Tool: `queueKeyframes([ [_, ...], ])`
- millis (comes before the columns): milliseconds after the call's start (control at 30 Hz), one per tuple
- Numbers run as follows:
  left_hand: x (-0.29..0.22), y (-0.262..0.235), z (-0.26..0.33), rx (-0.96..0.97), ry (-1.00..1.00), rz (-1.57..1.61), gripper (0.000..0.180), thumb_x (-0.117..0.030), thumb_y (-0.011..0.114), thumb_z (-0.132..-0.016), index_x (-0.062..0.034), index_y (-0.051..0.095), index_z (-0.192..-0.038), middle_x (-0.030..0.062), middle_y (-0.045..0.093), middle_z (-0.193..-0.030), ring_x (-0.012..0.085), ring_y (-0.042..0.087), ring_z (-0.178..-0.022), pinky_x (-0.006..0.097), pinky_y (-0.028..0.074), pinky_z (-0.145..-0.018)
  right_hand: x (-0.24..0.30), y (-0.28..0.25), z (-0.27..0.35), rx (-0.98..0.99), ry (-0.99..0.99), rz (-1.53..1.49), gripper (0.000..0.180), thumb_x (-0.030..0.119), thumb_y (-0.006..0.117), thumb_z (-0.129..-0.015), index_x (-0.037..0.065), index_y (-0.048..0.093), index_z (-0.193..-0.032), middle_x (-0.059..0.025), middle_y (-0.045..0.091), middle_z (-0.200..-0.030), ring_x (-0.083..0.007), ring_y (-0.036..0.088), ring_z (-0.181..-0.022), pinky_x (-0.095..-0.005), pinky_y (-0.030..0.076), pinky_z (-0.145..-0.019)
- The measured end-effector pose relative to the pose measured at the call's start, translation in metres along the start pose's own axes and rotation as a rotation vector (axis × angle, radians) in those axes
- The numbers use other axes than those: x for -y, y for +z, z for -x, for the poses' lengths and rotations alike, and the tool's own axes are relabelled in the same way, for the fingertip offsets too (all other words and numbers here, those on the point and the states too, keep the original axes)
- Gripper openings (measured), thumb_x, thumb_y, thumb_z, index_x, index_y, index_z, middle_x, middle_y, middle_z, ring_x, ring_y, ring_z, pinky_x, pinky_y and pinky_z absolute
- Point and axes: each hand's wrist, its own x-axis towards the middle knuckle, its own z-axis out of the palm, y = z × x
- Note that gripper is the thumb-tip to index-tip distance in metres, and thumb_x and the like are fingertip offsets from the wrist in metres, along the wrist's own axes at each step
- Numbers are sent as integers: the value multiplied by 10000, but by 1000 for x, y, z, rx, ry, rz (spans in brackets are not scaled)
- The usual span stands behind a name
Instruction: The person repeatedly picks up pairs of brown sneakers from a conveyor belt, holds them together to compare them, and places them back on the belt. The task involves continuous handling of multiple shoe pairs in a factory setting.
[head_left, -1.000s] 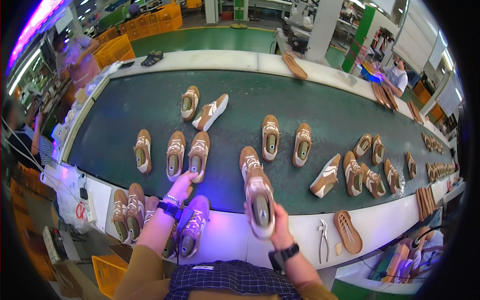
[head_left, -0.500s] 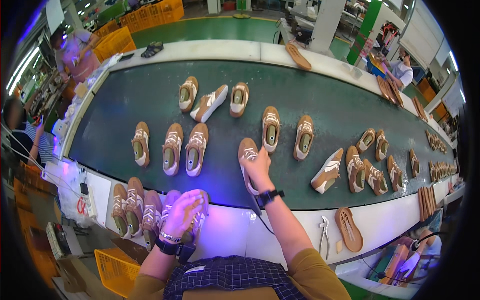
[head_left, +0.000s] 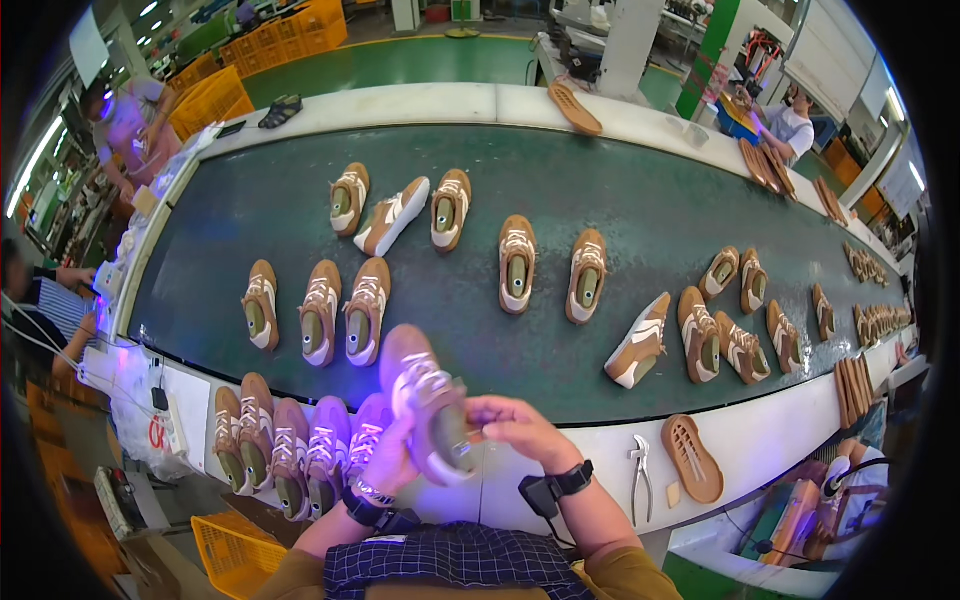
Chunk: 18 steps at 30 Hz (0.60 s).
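My left hand [head_left: 392, 462] grips a tan sneaker with white laces [head_left: 425, 400] from below, holding it over the near edge of the dark green conveyor belt [head_left: 620, 200]. My right hand [head_left: 515, 425] pinches the shoe's side near its opening, fingers closed on it. Purple light falls on the shoe and both hands. Several matching sneakers [head_left: 290, 445] lie in a row on the white ledge just left of my left hand. Three more sneakers [head_left: 320, 312] stand on the belt right behind the held shoe.
Many tan sneakers [head_left: 545, 265] are spread along the belt to the right. Pliers [head_left: 640, 462] and a brown sole [head_left: 692, 458] lie on the white ledge at right. A yellow crate [head_left: 235, 545] sits below left. Other people work at the far left and far right.
My right hand came back from the belt to my front. My left hand lifted a sneaker from the ledge row, and both hands now hold it.
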Motion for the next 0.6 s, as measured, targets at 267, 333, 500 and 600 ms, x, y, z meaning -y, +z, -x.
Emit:
queueKeyframes([
  [267, 11, -84, 33, -146, -9, 42, 733, -550, 430, -890, -7, 298, -1364, 225, 478, -1240, 361, 523, -1098, 530, 428, -928, 24, -125, -166, -1026, -197, 804, 692, 285, 767, -643, -22, 451, -1176, -240, 562, -1112, -377, 534, -1066, -428, 423, -913],
  [333, 5, -80, 39, -159, -19, 44, 741, -553, 420, -891, -3, 287, -1370, 239, 461, -1259, 374, 512, -1112, 539, 423, -929, 28, -148, -190, -1123, -13, 889, 745, 294, 765, -609, -10, 415, -1192, -286, 502, -1199, -399, 425, -1194, -451, 394, -956],
  [500, -3, -67, 47, -188, 43, 32, 761, -577, 407, -887, 0, 290, -1369, 268, 451, -1266, 384, 515, -1115, 532, 432, -924, 16, -165, -195, -1069, 58, 840, 730, 304, 770, -571, -7, 451, -1150, -230, 584, -1074, -381, 570, -1005, -455, 453, -878],
  [600, -6, -56, 49, -134, 30, 83, 732, -554, 381, -912, 6, 277, -1373, 259, 455, -1271, 372, 528, -1102, 518, 445, -922, 14, -165, -151, -447, -102, -100, 484, 192, 685, -726, -26, 507, -1120, -123, 618, -1011, -279, 617, -893, -398, 497, -808],
])
